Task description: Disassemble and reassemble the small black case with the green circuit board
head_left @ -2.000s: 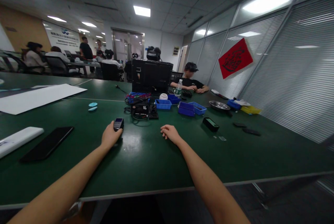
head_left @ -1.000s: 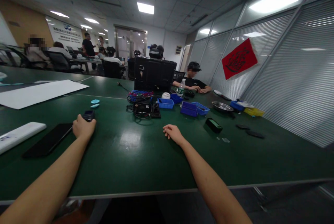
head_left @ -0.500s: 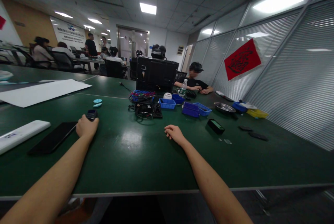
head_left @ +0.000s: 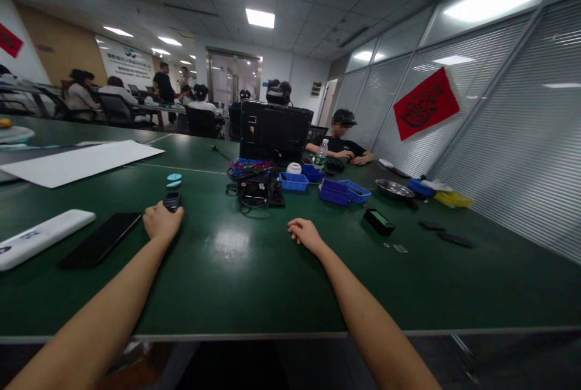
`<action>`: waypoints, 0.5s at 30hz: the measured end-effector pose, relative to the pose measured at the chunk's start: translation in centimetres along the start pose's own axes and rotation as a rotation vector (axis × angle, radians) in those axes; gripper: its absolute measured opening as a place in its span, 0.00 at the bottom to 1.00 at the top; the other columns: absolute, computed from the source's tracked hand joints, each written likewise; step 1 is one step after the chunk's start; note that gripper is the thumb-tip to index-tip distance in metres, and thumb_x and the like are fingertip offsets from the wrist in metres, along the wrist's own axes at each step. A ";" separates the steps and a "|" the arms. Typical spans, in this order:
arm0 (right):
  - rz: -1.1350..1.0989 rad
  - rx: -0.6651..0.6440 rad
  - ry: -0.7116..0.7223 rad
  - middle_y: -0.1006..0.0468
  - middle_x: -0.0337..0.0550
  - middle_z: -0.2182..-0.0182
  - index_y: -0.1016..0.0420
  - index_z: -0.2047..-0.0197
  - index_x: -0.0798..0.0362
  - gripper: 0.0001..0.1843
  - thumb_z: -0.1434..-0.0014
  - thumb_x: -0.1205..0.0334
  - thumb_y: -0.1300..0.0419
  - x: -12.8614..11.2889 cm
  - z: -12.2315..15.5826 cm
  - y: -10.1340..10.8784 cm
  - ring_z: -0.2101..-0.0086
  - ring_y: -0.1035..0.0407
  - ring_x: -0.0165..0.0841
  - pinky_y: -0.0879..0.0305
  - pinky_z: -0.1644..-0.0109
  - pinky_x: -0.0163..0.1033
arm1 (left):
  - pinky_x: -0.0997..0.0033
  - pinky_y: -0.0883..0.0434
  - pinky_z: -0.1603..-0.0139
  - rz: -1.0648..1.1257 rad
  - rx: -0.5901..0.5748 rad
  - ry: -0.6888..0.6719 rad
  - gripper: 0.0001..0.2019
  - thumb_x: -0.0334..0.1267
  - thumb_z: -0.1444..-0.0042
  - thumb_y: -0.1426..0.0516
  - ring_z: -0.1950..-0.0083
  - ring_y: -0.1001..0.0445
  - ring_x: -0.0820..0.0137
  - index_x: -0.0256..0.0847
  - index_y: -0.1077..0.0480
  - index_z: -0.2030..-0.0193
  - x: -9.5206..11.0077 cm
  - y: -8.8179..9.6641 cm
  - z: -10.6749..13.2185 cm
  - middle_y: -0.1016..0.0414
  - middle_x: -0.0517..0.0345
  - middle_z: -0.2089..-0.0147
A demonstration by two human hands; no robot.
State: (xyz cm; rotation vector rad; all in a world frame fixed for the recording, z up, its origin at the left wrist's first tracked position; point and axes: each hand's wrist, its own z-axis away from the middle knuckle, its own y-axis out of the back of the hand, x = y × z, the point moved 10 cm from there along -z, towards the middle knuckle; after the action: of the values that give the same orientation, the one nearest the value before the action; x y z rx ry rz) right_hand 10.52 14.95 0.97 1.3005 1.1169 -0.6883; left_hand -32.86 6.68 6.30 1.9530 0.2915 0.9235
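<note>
My left hand (head_left: 161,221) rests on the green table (head_left: 254,275) with its fingers closed around a small dark device (head_left: 172,200) that has a little screen. A black phone (head_left: 100,238) lies flat just left of that hand. My right hand (head_left: 305,234) lies on the table near the middle, fingers loosely curled under, holding nothing that I can see. A small black box with a green top (head_left: 378,221) sits to its right.
A white flat bar (head_left: 40,236) lies at the left, a white sheet (head_left: 79,161) behind it. Ahead are tangled cables and a black unit (head_left: 254,191), blue bins (head_left: 344,190), a metal bowl (head_left: 394,188) and a black case (head_left: 275,131). A person (head_left: 344,142) sits across.
My left hand slid the small device from the table's middle to the left, beside the black phone. My right hand stayed put. The view shifted slightly.
</note>
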 end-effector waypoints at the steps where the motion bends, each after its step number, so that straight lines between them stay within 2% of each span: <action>1: 0.001 0.001 -0.001 0.27 0.41 0.74 0.30 0.66 0.58 0.09 0.52 0.70 0.48 0.0 0.0 0.0 0.81 0.35 0.23 0.43 0.86 0.25 | 0.59 0.39 0.53 -0.007 -0.011 -0.025 0.30 0.51 0.53 0.50 0.49 0.37 0.51 0.28 0.37 0.49 0.7 -0.2 0.5 0.36 0.34 0.51; 5: 0.005 -0.004 -0.005 0.27 0.41 0.74 0.30 0.65 0.58 0.10 0.52 0.70 0.48 0.3 -0.2 -0.1 0.81 0.35 0.23 0.42 0.85 0.25 | 0.61 0.39 0.53 -0.034 -0.068 -0.157 0.30 0.51 0.51 0.51 0.50 0.37 0.53 0.30 0.39 0.47 4.5 -1.4 3.4 0.37 0.37 0.51; 10: 0.012 -0.007 0.011 0.27 0.41 0.74 0.30 0.65 0.58 0.10 0.52 0.70 0.48 0.4 -0.3 -0.1 0.81 0.35 0.23 0.42 0.85 0.26 | 0.64 0.38 0.53 -0.052 -0.113 -0.449 0.30 0.52 0.49 0.53 0.53 0.35 0.57 0.31 0.40 0.46 9.8 -3.5 7.8 0.36 0.42 0.55; 15: 0.026 -0.010 0.026 0.26 0.41 0.74 0.30 0.66 0.58 0.10 0.52 0.70 0.48 0.2 -0.3 -0.2 0.81 0.35 0.24 0.42 0.85 0.26 | 0.66 0.38 0.54 -0.006 -0.153 -0.610 0.30 0.54 0.47 0.55 0.54 0.35 0.60 0.32 0.41 0.45 13.3 -4.9 11.5 0.37 0.44 0.55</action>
State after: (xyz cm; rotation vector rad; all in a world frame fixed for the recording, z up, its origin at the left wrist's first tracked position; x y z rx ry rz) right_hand 10.34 15.21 0.70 1.3167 1.1217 -0.6474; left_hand -14.79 9.00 5.40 1.9826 -0.1235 0.3014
